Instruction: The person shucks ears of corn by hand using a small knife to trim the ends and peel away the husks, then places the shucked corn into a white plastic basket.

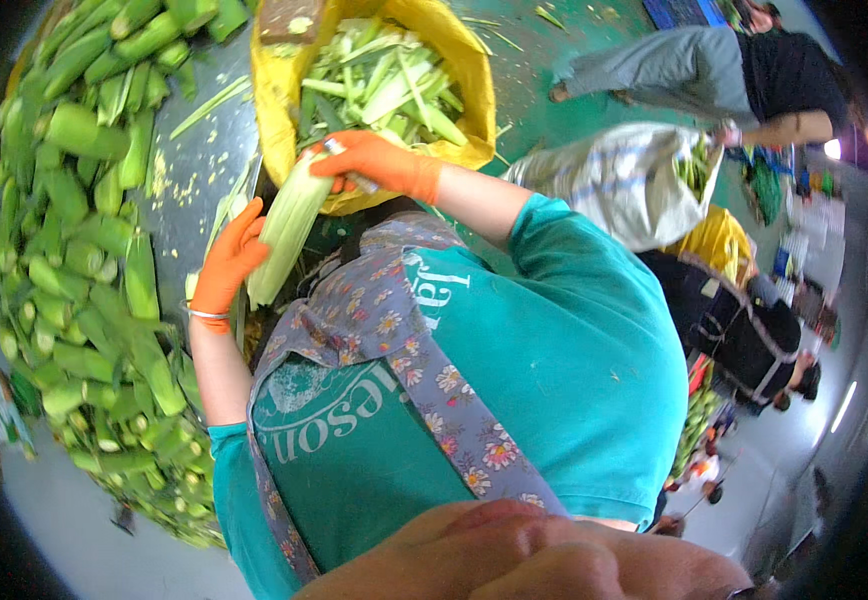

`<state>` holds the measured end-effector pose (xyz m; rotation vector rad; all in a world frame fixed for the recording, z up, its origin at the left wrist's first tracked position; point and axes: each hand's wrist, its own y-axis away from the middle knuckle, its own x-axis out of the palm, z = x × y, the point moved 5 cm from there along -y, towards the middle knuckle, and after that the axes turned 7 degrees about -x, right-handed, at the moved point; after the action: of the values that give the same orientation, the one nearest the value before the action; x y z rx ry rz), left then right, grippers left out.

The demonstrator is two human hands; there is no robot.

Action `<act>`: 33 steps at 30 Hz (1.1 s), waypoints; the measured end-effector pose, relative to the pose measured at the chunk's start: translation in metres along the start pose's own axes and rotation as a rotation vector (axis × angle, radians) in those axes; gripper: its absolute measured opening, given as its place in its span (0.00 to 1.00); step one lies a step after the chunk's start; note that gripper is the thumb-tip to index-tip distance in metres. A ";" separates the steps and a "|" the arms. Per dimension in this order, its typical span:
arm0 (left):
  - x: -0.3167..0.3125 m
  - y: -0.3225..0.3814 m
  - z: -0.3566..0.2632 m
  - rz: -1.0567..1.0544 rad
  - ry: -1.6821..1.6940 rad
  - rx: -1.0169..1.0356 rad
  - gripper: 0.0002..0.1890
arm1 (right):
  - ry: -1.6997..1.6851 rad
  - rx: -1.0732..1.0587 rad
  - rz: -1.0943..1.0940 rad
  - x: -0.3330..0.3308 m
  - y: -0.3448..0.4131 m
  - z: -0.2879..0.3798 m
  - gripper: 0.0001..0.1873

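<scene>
My left hand [228, 259], in an orange glove, holds the lower part of a pale green ear of corn in its husk [289, 225]. The ear stands tilted, its upper end at my right hand [378, 165], also orange-gloved. The right fingers grip that end together with a slim metallic tool [361, 181], mostly hidden; its kind cannot be told. Just beyond this hand is a yellow sack [479, 82], open at the top, with stripped husks [396, 86] inside. Loose husk strips [213, 105] lie on the metal table [194, 161] at the left.
A large heap of unpeeled corn [81, 255] covers the table's left side. A brown block [289, 21] sits at the sack's rim. At right, a co-worker in black [794, 79] grasps a white woven sack [614, 180]; another person [741, 322] is behind my right shoulder. Husk bits litter the green floor [531, 71].
</scene>
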<state>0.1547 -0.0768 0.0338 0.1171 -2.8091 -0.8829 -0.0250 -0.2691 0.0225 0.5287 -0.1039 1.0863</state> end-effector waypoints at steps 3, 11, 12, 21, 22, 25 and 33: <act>0.038 -0.035 -0.032 -0.085 -0.403 -0.038 0.43 | -0.035 -0.066 0.010 0.022 -0.005 0.007 0.21; 0.053 -0.067 -0.025 -0.268 -0.390 0.077 0.30 | 1.101 -0.184 -0.286 -0.041 0.034 0.019 0.23; 0.059 -0.065 -0.042 -0.276 -0.355 0.191 0.29 | 1.060 -0.238 -0.302 -0.043 0.044 0.027 0.22; 0.078 -0.079 -0.024 -0.098 0.173 0.096 0.26 | 1.180 -0.427 -0.219 -0.008 0.062 0.058 0.20; 0.079 -0.074 -0.027 -0.082 0.161 0.089 0.27 | 1.129 -0.440 -0.184 -0.004 0.062 0.056 0.20; 0.079 -0.068 -0.027 -0.123 0.092 0.089 0.27 | 1.084 -0.428 -0.106 0.000 0.060 0.049 0.19; 0.072 -0.057 -0.001 -0.104 0.032 0.174 0.25 | 1.217 -0.402 0.051 0.025 0.047 0.014 0.19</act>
<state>0.0852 -0.1338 0.0133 0.3016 -2.8678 -0.6483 -0.0512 -0.2387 0.0598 -0.5439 0.7199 1.2390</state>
